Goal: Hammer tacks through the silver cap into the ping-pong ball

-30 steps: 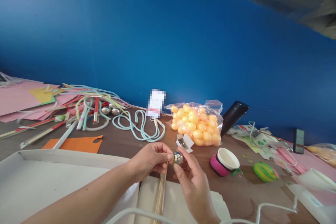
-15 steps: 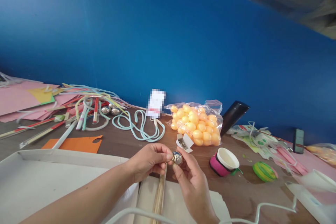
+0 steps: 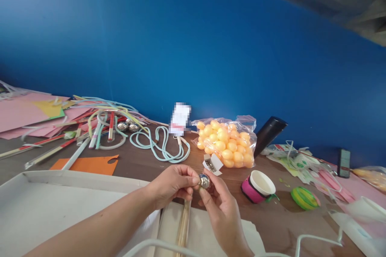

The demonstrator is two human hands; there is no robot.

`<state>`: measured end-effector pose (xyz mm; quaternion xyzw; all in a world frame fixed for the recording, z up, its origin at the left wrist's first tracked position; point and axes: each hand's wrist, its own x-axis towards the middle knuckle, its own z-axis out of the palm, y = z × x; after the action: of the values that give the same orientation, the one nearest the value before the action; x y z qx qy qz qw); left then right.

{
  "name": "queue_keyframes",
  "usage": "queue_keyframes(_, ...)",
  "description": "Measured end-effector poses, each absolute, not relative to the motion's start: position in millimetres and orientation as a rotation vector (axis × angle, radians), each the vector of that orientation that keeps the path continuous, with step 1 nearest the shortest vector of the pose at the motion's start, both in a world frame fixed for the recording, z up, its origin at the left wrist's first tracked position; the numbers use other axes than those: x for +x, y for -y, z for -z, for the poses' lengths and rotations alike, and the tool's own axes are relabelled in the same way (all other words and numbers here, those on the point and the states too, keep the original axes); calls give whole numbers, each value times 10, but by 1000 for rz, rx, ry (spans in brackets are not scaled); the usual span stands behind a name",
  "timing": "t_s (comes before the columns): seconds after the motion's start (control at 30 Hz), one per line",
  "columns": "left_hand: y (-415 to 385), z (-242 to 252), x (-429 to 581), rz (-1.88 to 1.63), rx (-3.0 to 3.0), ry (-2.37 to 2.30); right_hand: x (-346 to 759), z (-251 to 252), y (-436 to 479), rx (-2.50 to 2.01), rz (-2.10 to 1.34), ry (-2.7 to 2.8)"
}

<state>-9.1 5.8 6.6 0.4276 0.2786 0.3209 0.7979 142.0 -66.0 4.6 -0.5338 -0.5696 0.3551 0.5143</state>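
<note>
A small shiny silver ball (image 3: 205,181) is held between my two hands near the lower middle. My right hand (image 3: 222,204) grips it from the right with thumb and fingers. My left hand (image 3: 176,184) is pinched at the ball's left side; what its fingertips hold is too small to make out. Below my left fingers lie thin wooden sticks (image 3: 183,225) on pale card. Just behind the ball stands a small open white box (image 3: 212,164) with tiny metal pieces inside.
Behind are a bag of orange balls (image 3: 227,144), a black cylinder (image 3: 269,134) and a blue cord (image 3: 164,152). A pink-sleeved cup (image 3: 256,188) and green tape (image 3: 304,198) stand right. A white tray (image 3: 84,180) lies left, near silver balls (image 3: 123,126).
The view has shifted very slightly. Both hands keep nearly the same pose around the silver ball.
</note>
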Motion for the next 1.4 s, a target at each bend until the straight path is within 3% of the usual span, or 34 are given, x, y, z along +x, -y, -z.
queue_keyframes(1.4,-87,-164,-143,-577,1070,-751,1428,-11,686,-1215,-921,1421)
